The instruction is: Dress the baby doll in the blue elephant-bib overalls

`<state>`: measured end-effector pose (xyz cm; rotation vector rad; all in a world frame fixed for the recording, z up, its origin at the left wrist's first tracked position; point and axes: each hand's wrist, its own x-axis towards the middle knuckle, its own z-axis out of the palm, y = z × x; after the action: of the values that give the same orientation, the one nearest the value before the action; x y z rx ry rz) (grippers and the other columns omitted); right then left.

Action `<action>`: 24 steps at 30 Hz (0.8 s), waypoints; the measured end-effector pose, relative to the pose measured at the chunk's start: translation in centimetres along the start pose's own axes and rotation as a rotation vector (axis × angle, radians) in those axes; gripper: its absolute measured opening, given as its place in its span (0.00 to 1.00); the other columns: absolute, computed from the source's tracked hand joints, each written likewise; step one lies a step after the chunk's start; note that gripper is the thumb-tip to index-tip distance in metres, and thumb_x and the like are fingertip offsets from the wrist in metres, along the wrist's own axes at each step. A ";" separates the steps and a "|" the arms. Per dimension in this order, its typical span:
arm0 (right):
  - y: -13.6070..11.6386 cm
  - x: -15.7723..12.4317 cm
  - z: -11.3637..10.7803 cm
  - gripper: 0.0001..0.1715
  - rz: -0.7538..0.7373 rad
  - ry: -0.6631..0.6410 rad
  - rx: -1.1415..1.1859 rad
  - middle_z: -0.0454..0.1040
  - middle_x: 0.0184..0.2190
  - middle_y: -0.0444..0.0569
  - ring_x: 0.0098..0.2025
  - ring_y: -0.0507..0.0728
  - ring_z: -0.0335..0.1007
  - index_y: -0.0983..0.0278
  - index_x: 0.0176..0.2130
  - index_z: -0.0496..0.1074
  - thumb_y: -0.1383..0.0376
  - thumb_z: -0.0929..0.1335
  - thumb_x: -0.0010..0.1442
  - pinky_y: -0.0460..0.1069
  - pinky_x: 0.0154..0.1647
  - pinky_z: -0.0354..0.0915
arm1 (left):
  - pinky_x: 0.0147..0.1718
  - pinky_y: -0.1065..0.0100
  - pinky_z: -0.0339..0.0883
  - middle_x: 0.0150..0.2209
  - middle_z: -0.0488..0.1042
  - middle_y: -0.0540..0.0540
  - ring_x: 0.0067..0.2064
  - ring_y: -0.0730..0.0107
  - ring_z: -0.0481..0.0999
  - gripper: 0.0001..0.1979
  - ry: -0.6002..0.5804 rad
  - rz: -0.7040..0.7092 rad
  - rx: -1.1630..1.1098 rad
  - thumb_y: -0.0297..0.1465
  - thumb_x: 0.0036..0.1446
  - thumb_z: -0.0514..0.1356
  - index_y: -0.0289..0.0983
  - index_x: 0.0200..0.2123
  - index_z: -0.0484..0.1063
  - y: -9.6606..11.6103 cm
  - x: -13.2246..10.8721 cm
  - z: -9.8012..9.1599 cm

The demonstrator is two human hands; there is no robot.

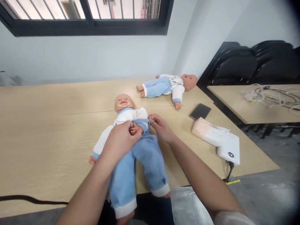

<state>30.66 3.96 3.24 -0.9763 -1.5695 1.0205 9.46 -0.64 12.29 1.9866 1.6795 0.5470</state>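
Observation:
A baby doll (124,100) lies on its back on the table, head away from me, its legs reaching over the near edge. It wears a white top with blue trim and blue trousers (150,153) with white cuffs. My left hand (124,134) is closed around the doll's small hand at its belly. With thumb and finger pinched, my right hand (160,126) grips blue fabric at the doll's side, by the waist. Whether that edge belongs to the top or the trousers I cannot tell.
A second doll (159,86) in similar clothes lies farther back. On the right are a dark phone (200,111), a tissue pack (208,131) and a white power bank (231,148) with a cable. Another table (227,100) holds coiled cables. Black chairs (236,65) stand behind it.

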 end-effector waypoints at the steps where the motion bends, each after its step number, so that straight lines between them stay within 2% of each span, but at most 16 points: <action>1: -0.4 0.0 0.1 0.17 0.006 -0.002 -0.007 0.68 0.42 0.49 0.45 0.56 0.65 0.62 0.34 0.71 0.53 0.67 0.68 0.52 0.52 0.62 | 0.30 0.66 0.52 0.26 0.70 0.52 0.28 0.70 0.66 0.10 0.019 0.002 0.023 0.35 0.58 0.60 0.40 0.27 0.63 0.1 -0.2 0.3; 4: -1.5 -0.3 0.3 0.17 0.044 -0.017 -0.038 0.67 0.41 0.48 0.45 0.56 0.65 0.62 0.31 0.70 0.55 0.67 0.67 0.52 0.52 0.61 | 0.30 0.65 0.51 0.28 0.72 0.51 0.30 0.67 0.68 0.09 0.061 0.005 0.065 0.35 0.59 0.59 0.41 0.30 0.62 0.3 -0.7 1.3; 8: -2.3 -0.3 0.4 0.17 0.101 -0.003 -0.089 0.66 0.35 0.45 0.40 0.55 0.64 0.63 0.32 0.71 0.53 0.66 0.67 0.52 0.47 0.61 | 0.28 0.64 0.49 0.29 0.74 0.49 0.31 0.62 0.74 0.08 0.020 -0.071 0.157 0.39 0.62 0.58 0.42 0.34 0.63 0.6 -1.1 2.5; 11: -2.8 0.4 0.5 0.20 0.137 -0.039 -0.134 0.65 0.31 0.44 0.37 0.55 0.63 0.63 0.29 0.69 0.51 0.67 0.65 0.51 0.43 0.60 | 0.27 0.64 0.49 0.31 0.77 0.46 0.33 0.56 0.79 0.11 0.002 -0.119 0.257 0.44 0.65 0.55 0.42 0.38 0.65 1.1 -1.5 3.1; 14: -3.9 1.5 0.5 0.20 0.147 -0.119 -0.207 0.67 0.31 0.44 0.35 0.54 0.63 0.64 0.29 0.71 0.51 0.68 0.64 0.50 0.38 0.60 | 0.28 0.64 0.53 0.34 0.79 0.44 0.35 0.52 0.81 0.16 -0.010 -0.108 0.318 0.48 0.67 0.53 0.41 0.41 0.66 1.5 -1.8 3.5; 17: -5.3 2.7 0.1 0.14 0.102 -0.276 -0.356 0.70 0.31 0.44 0.34 0.53 0.63 0.64 0.33 0.76 0.55 0.71 0.61 0.49 0.36 0.59 | 0.28 0.64 0.57 0.35 0.80 0.43 0.36 0.53 0.82 0.16 -0.010 -0.099 0.332 0.47 0.68 0.53 0.40 0.41 0.66 1.6 -2.0 3.8; 20: -6.1 3.0 -0.5 0.09 0.069 -0.393 -0.481 0.71 0.31 0.44 0.33 0.53 0.65 0.64 0.34 0.75 0.61 0.73 0.57 0.48 0.35 0.60 | 0.27 0.64 0.57 0.35 0.80 0.43 0.35 0.54 0.82 0.15 0.009 -0.097 0.322 0.47 0.69 0.53 0.41 0.40 0.66 1.4 -2.1 4.0; 22: -6.1 2.6 -0.7 0.06 0.083 -0.381 -0.514 0.73 0.31 0.44 0.33 0.52 0.67 0.64 0.33 0.74 0.63 0.71 0.57 0.47 0.34 0.60 | 0.27 0.64 0.57 0.34 0.80 0.44 0.35 0.54 0.82 0.15 0.021 -0.086 0.312 0.47 0.68 0.53 0.41 0.39 0.65 1.1 -2.1 4.1; 24: -6.0 1.8 -0.5 0.04 0.093 -0.290 -0.577 0.73 0.30 0.43 0.30 0.52 0.67 0.63 0.33 0.72 0.64 0.70 0.58 0.46 0.32 0.59 | 0.28 0.64 0.57 0.34 0.80 0.44 0.35 0.55 0.81 0.15 0.029 -0.079 0.299 0.47 0.68 0.54 0.41 0.39 0.65 0.9 -2.1 4.3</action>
<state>30.21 3.75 9.48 -1.3411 -2.1438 0.8065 12.30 -3.27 9.40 2.1115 1.9431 0.3120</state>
